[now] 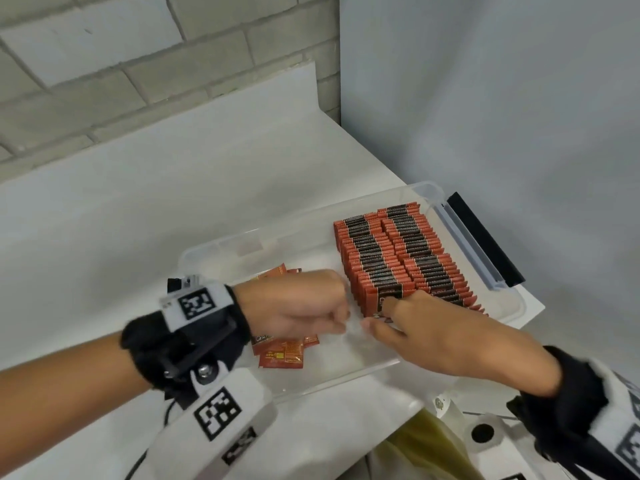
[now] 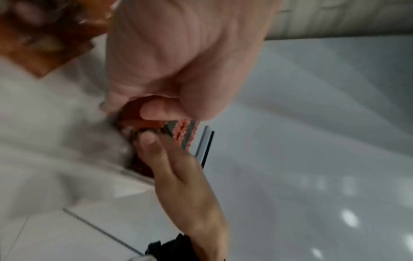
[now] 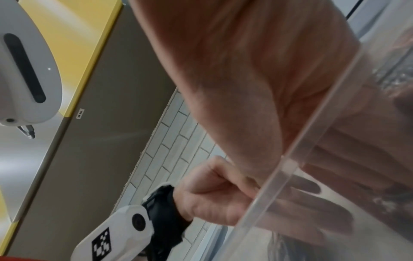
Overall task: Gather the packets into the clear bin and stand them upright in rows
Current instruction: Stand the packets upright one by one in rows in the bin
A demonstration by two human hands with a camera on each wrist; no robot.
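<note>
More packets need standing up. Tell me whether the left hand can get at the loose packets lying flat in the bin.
Probably yes. The loose packets lie flat in the clear bin right under the left hand, with nothing covering them.

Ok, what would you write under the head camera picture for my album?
Two hands add red packets to upright rows in a clear bin.

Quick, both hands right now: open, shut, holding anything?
Left hand: fingers curled in a fist inside the bin; whether it holds a packet cannot be told.
Right hand: pinching a packet at the front of the rows.
</note>
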